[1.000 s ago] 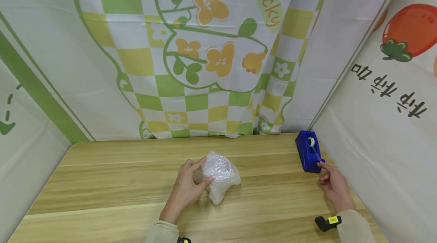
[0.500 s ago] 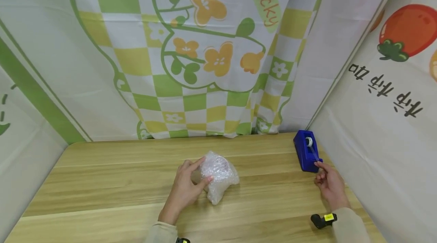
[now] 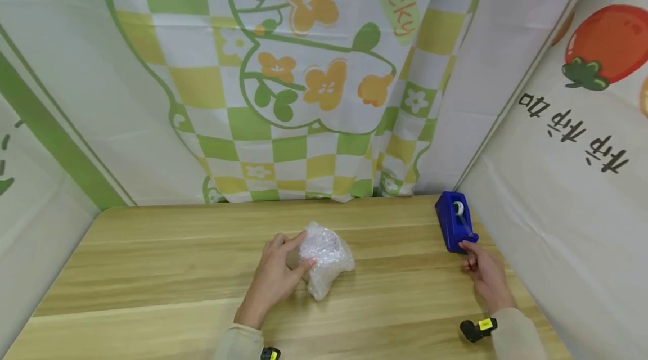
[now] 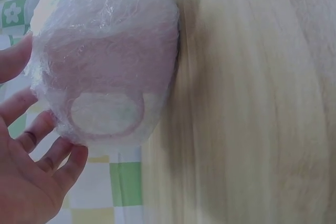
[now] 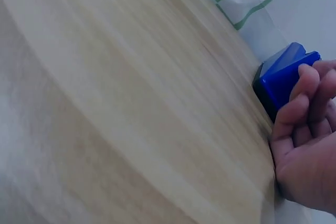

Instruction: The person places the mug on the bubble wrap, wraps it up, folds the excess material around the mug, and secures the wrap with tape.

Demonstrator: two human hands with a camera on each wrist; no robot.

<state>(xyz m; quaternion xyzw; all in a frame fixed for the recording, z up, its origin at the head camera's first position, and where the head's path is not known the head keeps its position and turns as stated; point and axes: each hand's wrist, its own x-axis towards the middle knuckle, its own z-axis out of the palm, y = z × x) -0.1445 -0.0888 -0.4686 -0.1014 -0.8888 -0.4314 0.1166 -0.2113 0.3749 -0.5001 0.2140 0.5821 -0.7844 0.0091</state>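
On the table stands a mug (image 3: 326, 256) wrapped in clear bubble wrap. Its pinkish body and looped handle (image 4: 142, 114) show through the plastic in the left wrist view. My left hand (image 3: 273, 278) holds the wrapped mug from the left, thumb and fingertips against the wrap. At the right, a blue tape dispenser (image 3: 448, 222) carries a small roll of clear tape (image 3: 458, 209), with a strip running to the cutter. My right hand (image 3: 488, 275) pinches at the dispenser's front, just below the cutter, fingers curled; the tape end there is mostly hidden by the fingertips.
The wooden table (image 3: 167, 270) meets a green-and-yellow checked curtain (image 3: 304, 169) at the back. A white cloth wall (image 3: 567, 225) rises close beside the dispenser and the right hand. Black wrist devices (image 3: 478, 329) sit at both cuffs.
My right hand's fingertips have shifted slightly left and down from the cutter to the dispenser's lower front. The left hand and the wrapped mug stay in place.
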